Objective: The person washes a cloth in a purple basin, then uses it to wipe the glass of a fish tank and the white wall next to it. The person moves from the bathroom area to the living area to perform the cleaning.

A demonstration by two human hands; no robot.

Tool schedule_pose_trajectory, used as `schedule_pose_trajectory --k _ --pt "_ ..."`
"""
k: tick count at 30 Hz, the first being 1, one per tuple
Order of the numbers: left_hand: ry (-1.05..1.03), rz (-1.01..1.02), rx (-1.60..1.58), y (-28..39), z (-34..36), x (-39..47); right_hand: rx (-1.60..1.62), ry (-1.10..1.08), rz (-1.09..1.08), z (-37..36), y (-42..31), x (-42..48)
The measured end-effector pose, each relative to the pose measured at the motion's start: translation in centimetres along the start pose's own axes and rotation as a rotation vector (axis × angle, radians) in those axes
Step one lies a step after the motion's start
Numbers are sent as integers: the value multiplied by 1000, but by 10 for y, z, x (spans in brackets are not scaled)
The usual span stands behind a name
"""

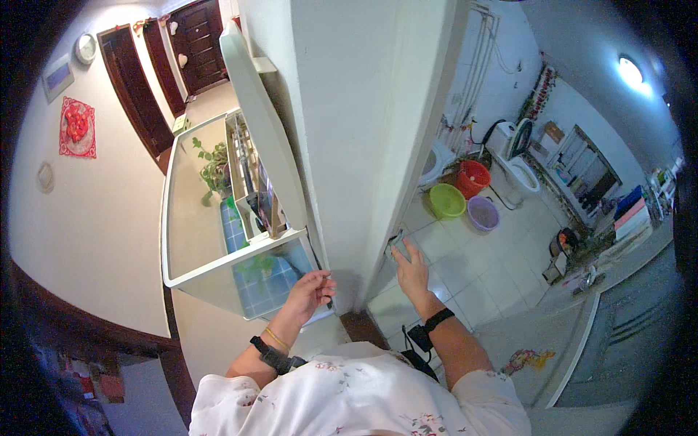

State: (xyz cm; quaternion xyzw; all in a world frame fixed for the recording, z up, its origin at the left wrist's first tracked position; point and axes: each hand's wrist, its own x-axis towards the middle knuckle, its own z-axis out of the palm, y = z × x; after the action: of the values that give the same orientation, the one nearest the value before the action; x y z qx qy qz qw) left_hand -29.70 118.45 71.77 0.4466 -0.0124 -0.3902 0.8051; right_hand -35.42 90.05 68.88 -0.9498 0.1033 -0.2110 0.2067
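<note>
My right hand reaches along the bathroom side of the white wall end. Its fingers are on a small greyish cloth against the door-frame edge; a dark patch shows beside the cloth. Loosely curled, my left hand is by the wall's other side, near the front corner of a glass aquarium. I see nothing held in it, though a thin dark item shows just below its fingertips. The aquarium has a white rim, blue tiled panels and green plants. Its long pale lid stands raised against the wall.
On the bathroom's tiled floor stand a green basin, a red bucket and a purple basin. Behind them is a toilet. A door stands at the right. Dark-framed doorways lie beyond the aquarium.
</note>
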Motion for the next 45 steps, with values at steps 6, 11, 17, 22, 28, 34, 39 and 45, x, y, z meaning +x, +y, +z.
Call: schedule_pose_trajectory --k 6,11,17,22,28,34,39,45 --pt "-15 -10 -25 -3 7 -3 916 86 497 -55 -7 9" --pt "-145 -37 78 -3 27 3 1802 25 436 -59 27 3" --pt "-487 25 42 18 89 4 2058 -444 602 -103 -66 -16" --pt "-354 20 -54 12 107 11 1519 -401 518 -83 -80 -27" --pt "-184 112 -79 20 117 9 365 209 -193 -88 -89 -30" --pt "-636 71 -200 5 88 28 404 71 -308 -86 -97 -17" --pt "-545 255 167 53 95 37 344 394 -363 -157 -90 21" --pt "-385 741 744 81 88 49 -172 912 -677 -336 -162 92"
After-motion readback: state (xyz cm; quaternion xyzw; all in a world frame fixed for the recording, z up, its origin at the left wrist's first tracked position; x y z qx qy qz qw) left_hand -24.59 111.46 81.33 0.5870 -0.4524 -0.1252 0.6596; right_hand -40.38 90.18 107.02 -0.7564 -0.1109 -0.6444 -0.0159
